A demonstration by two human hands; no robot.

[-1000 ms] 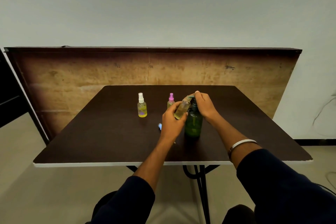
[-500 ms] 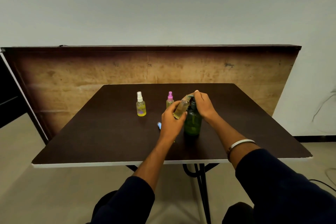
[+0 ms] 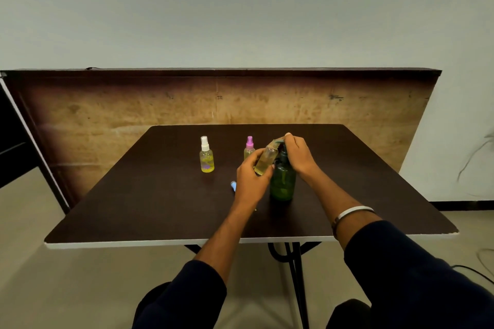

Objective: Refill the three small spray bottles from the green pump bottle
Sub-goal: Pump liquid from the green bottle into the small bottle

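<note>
1. Nothing on the table has shifted vs the 2 earlier frames; both hands stay on the same bottles, only the head camera drifted a bit.
2. Landmark: green pump bottle (image 3: pixel 282 181), upright on the dark table (image 3: pixel 149 208), roughly mid-table. Nearest the camera: 2 dark sleeves, and a pale bangle (image 3: pixel 351 212) on the right wrist.
3. Left hand (image 3: pixel 251 181) sits just left of the pump bottle, fingers curled round an uncapped small spray bottle (image 3: pixel 265 160). That bottle is tilted, its open neck up against the pump spout, yellowish liquid inside.
4. Right hand (image 3: pixel 299 153) is on top of the pump bottle, fingers curled over the pump head. Whether it is pressed down: cannot tell.
5. Small blue item (image 3: pixel 233 185) lies on the table left of the pump bottle, mostly hidden behind the left hand; can't identify it.
6. Pink-capped spray bottle (image 3: pixel 249 146) stands upright just behind and left of the pump bottle, partly hidden by the left hand.
7. White-capped spray bottle (image 3: pixel 206 155) stands upright further left, well apart from the pump bottle, holding yellow liquid.
8. Worn wooden board (image 3: pixel 133 115) stands on edge behind the table's far side.
</note>
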